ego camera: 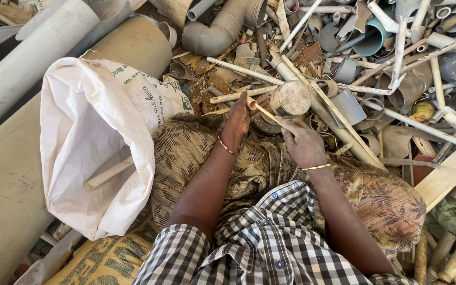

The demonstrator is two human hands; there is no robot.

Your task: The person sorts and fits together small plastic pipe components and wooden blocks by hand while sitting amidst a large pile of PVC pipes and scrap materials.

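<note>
I sit among scrap plastic pipes, with a patterned cloth over my lap. My left hand [238,117] grips a short dusty pipe piece [237,95] that lies crosswise in front of me. My right hand [303,141] holds a thin yellowish stick [264,111], whose tip points up-left toward the left hand. Just beyond both hands stands a round dusty pipe end cap [291,97]. Bangles show on both wrists.
An open white woven sack [88,126] lies at my left with one pipe piece [108,173] inside. Large grey pipes [32,58] run along the left. A heap of broken pipes, elbows and fittings [376,47] fills the ground ahead and right. A flat board [447,177] lies at right.
</note>
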